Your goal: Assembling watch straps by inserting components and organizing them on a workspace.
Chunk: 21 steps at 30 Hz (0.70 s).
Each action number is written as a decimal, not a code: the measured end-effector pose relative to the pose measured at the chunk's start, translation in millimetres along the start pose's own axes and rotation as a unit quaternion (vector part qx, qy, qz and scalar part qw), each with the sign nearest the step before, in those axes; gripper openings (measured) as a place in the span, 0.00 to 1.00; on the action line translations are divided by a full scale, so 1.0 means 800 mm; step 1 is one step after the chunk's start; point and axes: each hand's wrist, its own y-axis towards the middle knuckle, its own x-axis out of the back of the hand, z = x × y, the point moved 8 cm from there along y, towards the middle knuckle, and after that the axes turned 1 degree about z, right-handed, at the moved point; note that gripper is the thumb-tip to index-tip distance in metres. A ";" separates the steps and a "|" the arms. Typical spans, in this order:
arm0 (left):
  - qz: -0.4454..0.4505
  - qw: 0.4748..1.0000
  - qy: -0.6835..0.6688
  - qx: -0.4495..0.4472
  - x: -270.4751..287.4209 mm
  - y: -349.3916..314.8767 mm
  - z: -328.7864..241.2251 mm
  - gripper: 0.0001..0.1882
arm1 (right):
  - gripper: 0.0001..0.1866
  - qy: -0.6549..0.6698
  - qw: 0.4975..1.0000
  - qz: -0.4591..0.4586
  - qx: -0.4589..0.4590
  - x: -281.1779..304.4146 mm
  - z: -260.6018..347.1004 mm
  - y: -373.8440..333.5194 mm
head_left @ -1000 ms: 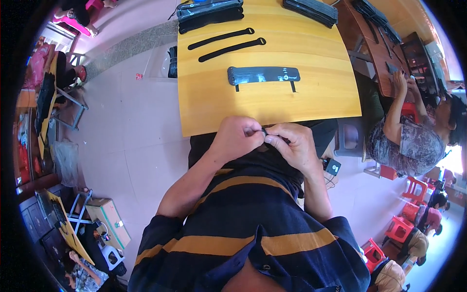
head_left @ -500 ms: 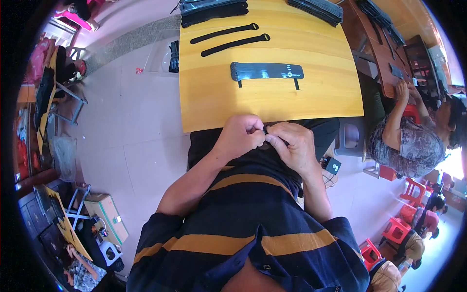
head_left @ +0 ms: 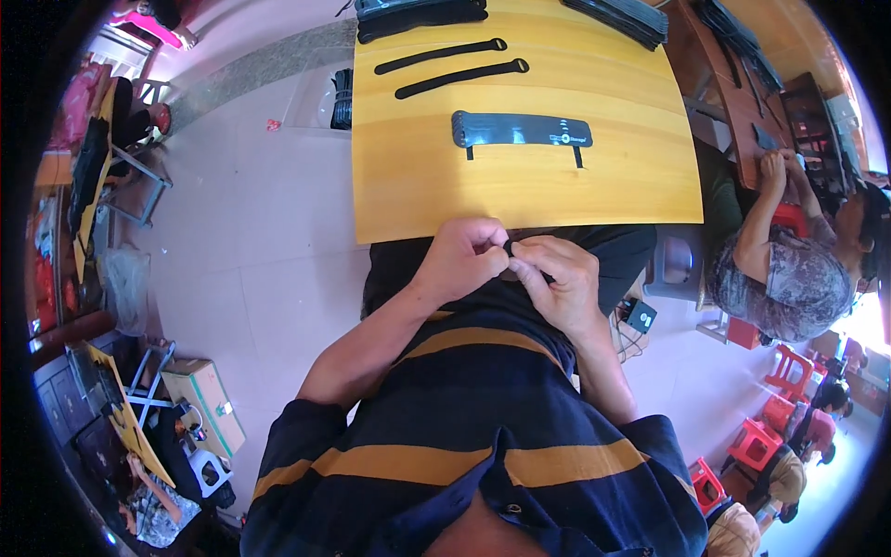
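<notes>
My left hand [head_left: 464,257] and my right hand [head_left: 562,271] meet fingertip to fingertip over my lap, just off the near edge of the yellow table [head_left: 408,190]. Both are closed in a pinch on a small black strip [head_left: 508,249], most of which the fingers hide. On the table ahead lies a flat dark pack [head_left: 520,130] with a clear, shiny cover and a pale print. Two short black tabs stick out from under its near side. Farther off, two black straps [head_left: 440,57] with looped ends lie side by side.
Stacks of packed black straps [head_left: 422,20] stand at the table's far left, with another stack [head_left: 622,19] at the far right. A dark bundle [head_left: 342,99] lies beside the left edge. To the right, a co-worker [head_left: 784,269] sits at a brown table [head_left: 733,121].
The whole view has shifted a little, so the table sits slightly higher and farther right. My hands keep the same pinch, with only slight finger movement.
</notes>
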 end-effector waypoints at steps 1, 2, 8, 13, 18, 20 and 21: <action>0.000 1.000 0.000 0.000 0.001 0.000 0.002 0.05 | 0.06 0.007 1.000 -0.021 0.004 0.003 0.000 -0.001; -0.002 1.000 0.013 -0.014 0.000 0.000 -0.007 0.05 | 0.06 0.007 1.000 -0.021 0.004 0.003 0.000 -0.001; 0.025 0.996 -0.061 0.053 -0.001 -0.001 -0.019 0.05 | 0.07 0.017 0.999 -0.033 -0.005 0.002 0.000 -0.004; 0.025 0.989 -0.117 0.082 -0.003 -0.001 -0.005 0.04 | 0.08 0.016 0.999 -0.040 0.025 0.000 0.001 -0.003; -0.004 0.993 0.114 -0.028 0.008 0.004 -0.019 0.04 | 0.07 -0.036 0.999 -0.026 0.029 -0.004 0.005 0.000; 0.006 0.998 0.063 -0.003 0.006 0.005 -0.021 0.04 | 0.07 -0.048 0.998 -0.027 0.029 -0.004 0.006 0.001; 0.016 1.000 0.012 0.023 0.004 0.005 -0.019 0.04 | 0.07 -0.040 0.998 -0.037 0.036 -0.002 0.007 0.000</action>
